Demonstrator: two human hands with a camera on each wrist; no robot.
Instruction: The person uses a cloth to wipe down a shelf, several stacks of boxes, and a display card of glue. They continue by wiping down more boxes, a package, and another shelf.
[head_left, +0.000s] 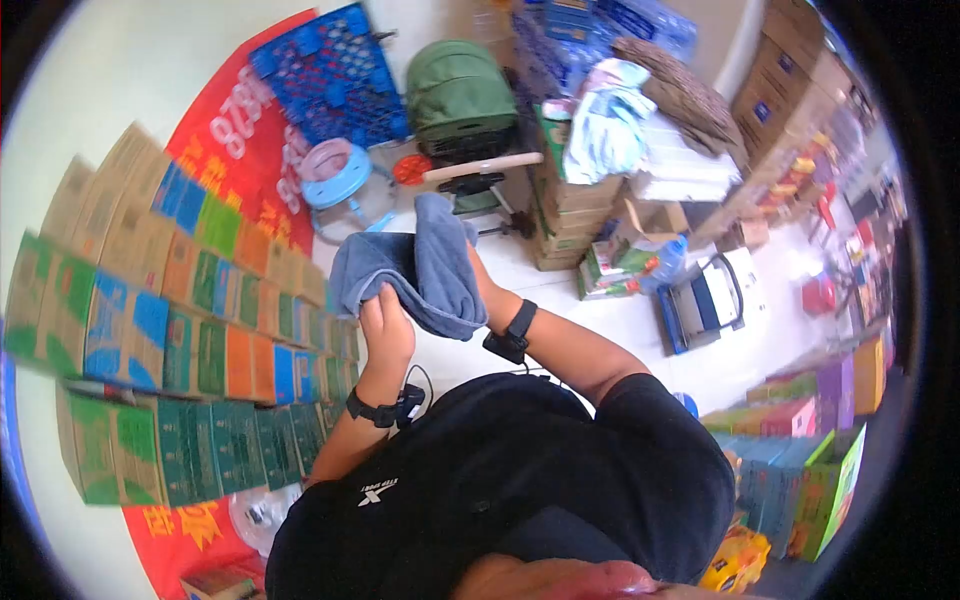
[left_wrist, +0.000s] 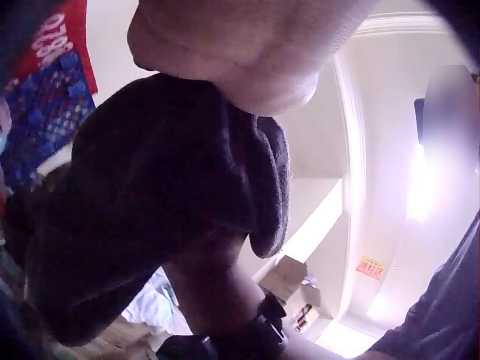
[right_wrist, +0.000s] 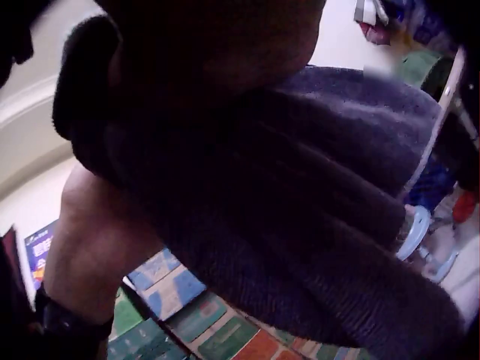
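A grey-blue towel (head_left: 415,275) is bunched up in front of the chest, with a folded part standing up and the rest drooping to the left. My left hand (head_left: 388,328) grips its near edge, fingertips lying over the fabric. On the other side, my right hand (head_left: 488,290) holds the towel from the right, most of its fingers hidden behind the cloth. The left wrist view has the left hand (left_wrist: 225,52) above the dark-looking towel (left_wrist: 165,180). In the right wrist view, the towel (right_wrist: 300,202) spreads out below the shadowed right hand (right_wrist: 217,45).
Stacked cartons (head_left: 130,320) line the left side. Ahead stand a green stroller (head_left: 460,95), a light-blue baby seat (head_left: 335,175) and a blue plastic crate (head_left: 330,75). Boxes (head_left: 575,205) with clothes (head_left: 610,120) on top rise at the right, near a blue-and-white step stool (head_left: 705,305).
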